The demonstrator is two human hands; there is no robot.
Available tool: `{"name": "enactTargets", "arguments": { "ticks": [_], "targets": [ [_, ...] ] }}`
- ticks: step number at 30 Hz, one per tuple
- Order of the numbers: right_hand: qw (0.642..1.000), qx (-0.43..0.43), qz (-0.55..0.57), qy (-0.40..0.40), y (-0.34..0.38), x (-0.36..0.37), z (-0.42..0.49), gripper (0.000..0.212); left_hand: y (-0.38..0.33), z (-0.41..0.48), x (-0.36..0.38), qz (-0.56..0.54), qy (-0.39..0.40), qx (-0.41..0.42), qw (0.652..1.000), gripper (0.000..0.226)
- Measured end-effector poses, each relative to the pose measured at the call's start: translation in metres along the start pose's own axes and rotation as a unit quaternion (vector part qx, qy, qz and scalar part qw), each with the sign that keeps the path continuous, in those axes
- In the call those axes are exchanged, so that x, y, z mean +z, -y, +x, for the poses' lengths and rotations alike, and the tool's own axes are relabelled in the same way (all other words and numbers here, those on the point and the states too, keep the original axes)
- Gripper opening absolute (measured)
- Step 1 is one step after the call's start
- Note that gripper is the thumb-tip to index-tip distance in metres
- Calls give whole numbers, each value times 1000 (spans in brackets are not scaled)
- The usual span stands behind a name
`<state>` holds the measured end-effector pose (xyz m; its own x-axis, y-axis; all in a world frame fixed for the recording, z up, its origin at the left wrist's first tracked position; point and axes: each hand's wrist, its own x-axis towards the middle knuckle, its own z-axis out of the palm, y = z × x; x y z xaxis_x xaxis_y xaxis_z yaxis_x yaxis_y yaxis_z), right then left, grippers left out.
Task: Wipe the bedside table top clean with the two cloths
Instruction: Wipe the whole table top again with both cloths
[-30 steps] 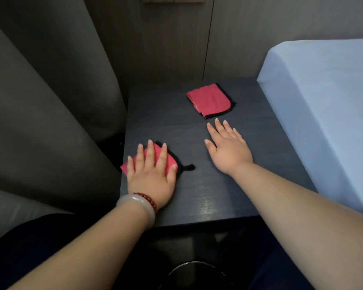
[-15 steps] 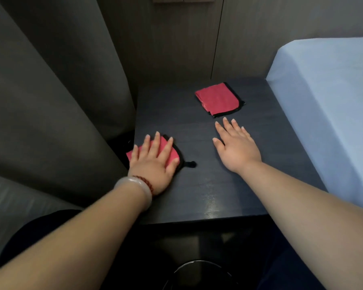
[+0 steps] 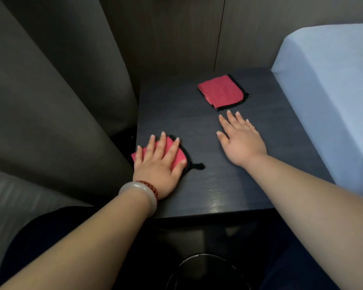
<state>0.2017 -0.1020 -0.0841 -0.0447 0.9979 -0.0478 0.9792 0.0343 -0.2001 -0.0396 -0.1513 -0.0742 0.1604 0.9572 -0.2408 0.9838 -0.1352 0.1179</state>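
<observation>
I see a dark bedside table (image 3: pixel 228 185) with two red cloths on it. My left hand (image 3: pixel 157 164) lies flat on the near cloth (image 3: pixel 179 156) at the near left edge of the table. Its grip is wide, fingers spread, pressing down on the cloth and not closed around it. A small black loop (image 3: pixel 198 165) sticks out from this cloth on the right. My right hand (image 3: pixel 241 139) rests flat on the bare table top, grip wide and holding nothing. Its fingertips are just short of the far cloth (image 3: pixel 221 92), which lies folded, red with a black edge. A pale blue bed (image 3: pixel 331 91) is on the right. I cannot see any writing. A dark round bin (image 3: pixel 205 268) sits below the table, too dark to see inside.
</observation>
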Motion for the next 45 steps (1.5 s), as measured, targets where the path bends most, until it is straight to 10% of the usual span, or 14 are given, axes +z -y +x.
{"name": "enactTargets", "arguments": {
  "ticks": [34,45],
  "targets": [
    [1000,4,-13,3,2,3,5,57,-25,-76,24,-2,-30,22,999,65],
    [1000,-1,-15,1,1,3,4,57,3,98,-26,60,7,113,992,63]
  ]
}}
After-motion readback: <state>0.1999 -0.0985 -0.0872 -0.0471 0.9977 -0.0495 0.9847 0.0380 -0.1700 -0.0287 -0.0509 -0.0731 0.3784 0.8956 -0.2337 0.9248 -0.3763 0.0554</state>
